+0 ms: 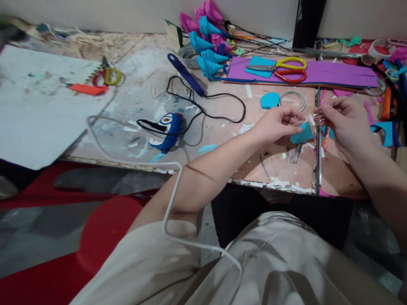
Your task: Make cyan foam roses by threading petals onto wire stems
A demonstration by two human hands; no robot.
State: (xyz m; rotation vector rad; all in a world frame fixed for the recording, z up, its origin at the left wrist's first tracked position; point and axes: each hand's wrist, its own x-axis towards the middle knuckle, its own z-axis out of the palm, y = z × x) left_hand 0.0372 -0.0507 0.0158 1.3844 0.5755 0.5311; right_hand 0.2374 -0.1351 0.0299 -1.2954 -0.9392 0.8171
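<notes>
My left hand (280, 123) is closed in a pinch, and a short bit of thin metal wire (299, 123) shows at its fingertips. Just under those fingers is a piece of blue foam or paper (302, 133); I cannot tell whether they touch it. Opposite, my right hand (348, 123) pinches a thin silvery wire (318, 113) between thumb and finger. Between the two hands a small white strip (311, 120) shows, seemingly tape. A roll of tape (292, 101) and a rounded blue cutout (270, 101) lie just beyond my left hand.
Scissors (286, 68) lie on a purple foam sheet (337, 74). Behind are blue and pink craft flowers (208, 31). Leftward are a blue corded device (168, 131), pliers (111, 75) and white board (41, 101). A grey cable (140, 162) crosses the table edge; a red stool (108, 224) stands below.
</notes>
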